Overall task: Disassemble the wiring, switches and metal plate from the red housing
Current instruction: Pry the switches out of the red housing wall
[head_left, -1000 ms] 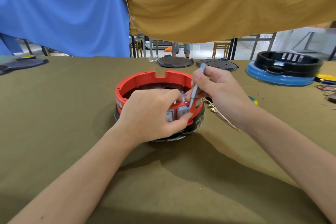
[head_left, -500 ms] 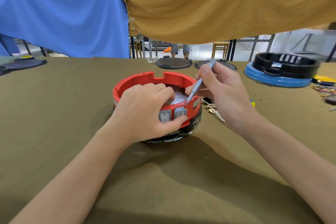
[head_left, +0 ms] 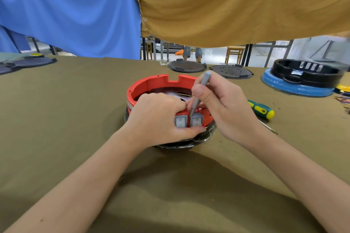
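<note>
The round red housing (head_left: 151, 85) sits on a black base in the middle of the table. Two grey rocker switches (head_left: 189, 122) face me on its near wall. My left hand (head_left: 157, 119) grips that near wall, fingers curled over the rim and thumb under the switches. My right hand (head_left: 221, 104) holds a thin grey tool (head_left: 200, 90) like a pen, its tip down at the rim between the two switches. Inside the housing a bit of shiny metal plate (head_left: 178, 98) shows; the wiring is hidden.
A green and yellow screwdriver (head_left: 262, 109) lies right of the housing. Two dark round lids (head_left: 186, 66) lie at the far edge, and a black housing on a blue base (head_left: 299, 85) stands far right. Dark plates (head_left: 28, 62) lie far left.
My right hand has swung the grey tool more upright and brought its tip from the rim's right side to the gap between the switches. The left hand keeps its grip.
</note>
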A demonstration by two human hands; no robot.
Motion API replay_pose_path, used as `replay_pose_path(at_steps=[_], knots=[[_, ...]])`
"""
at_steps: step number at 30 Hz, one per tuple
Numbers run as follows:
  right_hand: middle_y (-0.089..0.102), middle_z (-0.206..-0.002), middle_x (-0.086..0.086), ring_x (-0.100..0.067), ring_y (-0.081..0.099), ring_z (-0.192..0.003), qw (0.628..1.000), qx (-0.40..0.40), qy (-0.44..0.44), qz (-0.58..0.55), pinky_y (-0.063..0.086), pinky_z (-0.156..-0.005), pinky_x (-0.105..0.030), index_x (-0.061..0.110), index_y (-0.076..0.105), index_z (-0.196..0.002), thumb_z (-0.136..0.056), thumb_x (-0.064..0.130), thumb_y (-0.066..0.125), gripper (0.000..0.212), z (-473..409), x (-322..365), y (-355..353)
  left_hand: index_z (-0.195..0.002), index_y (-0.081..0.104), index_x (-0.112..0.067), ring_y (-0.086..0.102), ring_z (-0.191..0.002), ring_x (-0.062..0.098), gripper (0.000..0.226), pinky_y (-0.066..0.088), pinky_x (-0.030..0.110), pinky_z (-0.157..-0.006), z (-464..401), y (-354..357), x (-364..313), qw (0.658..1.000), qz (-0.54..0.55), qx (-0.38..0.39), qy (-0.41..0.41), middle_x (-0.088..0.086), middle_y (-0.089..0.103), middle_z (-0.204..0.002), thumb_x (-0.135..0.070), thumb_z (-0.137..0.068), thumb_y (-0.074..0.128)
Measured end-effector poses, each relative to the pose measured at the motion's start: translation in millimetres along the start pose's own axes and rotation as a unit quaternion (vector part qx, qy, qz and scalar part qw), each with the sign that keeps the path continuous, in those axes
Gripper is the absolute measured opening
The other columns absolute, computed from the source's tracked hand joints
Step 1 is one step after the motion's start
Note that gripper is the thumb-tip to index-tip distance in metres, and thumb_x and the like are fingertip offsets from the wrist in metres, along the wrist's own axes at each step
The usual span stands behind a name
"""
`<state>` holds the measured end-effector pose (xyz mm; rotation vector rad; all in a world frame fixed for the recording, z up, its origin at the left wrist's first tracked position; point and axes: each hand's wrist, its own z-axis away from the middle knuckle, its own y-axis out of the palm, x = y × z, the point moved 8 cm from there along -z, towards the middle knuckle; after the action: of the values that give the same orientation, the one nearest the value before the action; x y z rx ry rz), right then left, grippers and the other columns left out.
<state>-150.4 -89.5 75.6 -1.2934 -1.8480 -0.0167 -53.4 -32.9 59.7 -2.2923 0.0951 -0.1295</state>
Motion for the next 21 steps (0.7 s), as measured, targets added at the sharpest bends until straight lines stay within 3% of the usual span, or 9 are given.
replay_pose_path(at_steps=[2, 5, 11, 16, 19, 21], knots=[[0.064, -0.076, 0.004, -0.013, 0.069, -0.077, 0.999, 0.010, 0.013, 0.039, 0.056, -0.069, -0.032, 0.016, 0.055, -0.091, -0.100, 0.037, 0.048, 0.023, -4.9, -2.0, 0.2, -0.056, 0.052, -0.025, 0.041, -0.042, 0.009, 0.055, 0.026, 0.024, -0.043, 0.1, -2.5, -0.5, 1.000, 0.007, -0.015, 0.002, -0.011, 0.046, -0.046, -0.077, -0.077, 0.050], [0.060, -0.073, 0.007, -0.011, 0.066, -0.073, 0.996, 0.034, 0.041, 0.073, 0.054, -0.070, -0.038, 0.022, 0.053, -0.086, -0.102, 0.037, 0.046, 0.023, -12.7, -6.1, 2.2, -0.053, 0.046, -0.027, 0.042, -0.041, 0.010, 0.056, 0.030, 0.025, -0.042, 0.9, -2.3, 0.2, 1.000, 0.008, -0.020, -0.004, -0.011, 0.045, -0.045, -0.078, -0.076, 0.051], [0.056, -0.060, 0.017, -0.001, 0.053, -0.056, 0.986, 0.102, 0.051, 0.121, 0.039, -0.053, -0.016, 0.026, 0.048, -0.075, -0.103, 0.041, 0.045, 0.032, -29.3, -6.4, 13.4, -0.068, 0.069, -0.028, 0.049, -0.049, 0.007, 0.051, 0.035, 0.024, -0.044, 1.9, -1.4, -1.0, 1.000, 0.021, -0.023, 0.002, -0.012, 0.058, -0.055, -0.075, -0.077, 0.052], [0.060, -0.074, 0.006, -0.015, 0.063, -0.073, 0.996, 0.052, -0.002, 0.068, 0.053, -0.069, -0.039, 0.017, 0.053, -0.085, -0.103, 0.034, 0.047, 0.025, -12.1, 0.3, 4.2, -0.058, 0.057, -0.024, 0.045, -0.046, 0.009, 0.055, 0.038, 0.030, -0.043, 1.2, 0.9, 1.0, 1.000, 0.014, -0.023, -0.002, -0.010, 0.051, -0.050, -0.076, -0.077, 0.054], [0.066, -0.078, 0.001, -0.018, 0.067, -0.078, 0.996, 0.048, -0.033, 0.063, 0.054, -0.071, -0.044, 0.013, 0.055, -0.091, -0.103, 0.029, 0.048, 0.021, -1.6, 5.4, 3.2, -0.062, 0.062, -0.023, 0.050, -0.049, 0.010, 0.056, 0.041, 0.036, -0.045, 1.7, 2.5, 2.3, 1.000, 0.022, -0.019, -0.006, -0.008, 0.053, -0.051, -0.076, -0.077, 0.054], [0.065, -0.078, 0.001, -0.016, 0.066, -0.075, 0.993, 0.057, -0.044, 0.090, 0.053, -0.068, -0.038, 0.011, 0.055, -0.093, -0.103, 0.033, 0.046, 0.026, -2.1, 9.2, 6.1, -0.061, 0.062, -0.023, 0.050, -0.048, 0.010, 0.056, 0.042, 0.035, -0.045, 1.8, 2.1, 1.5, 1.000, 0.021, -0.020, -0.004, -0.009, 0.054, -0.051, -0.076, -0.076, 0.053]])
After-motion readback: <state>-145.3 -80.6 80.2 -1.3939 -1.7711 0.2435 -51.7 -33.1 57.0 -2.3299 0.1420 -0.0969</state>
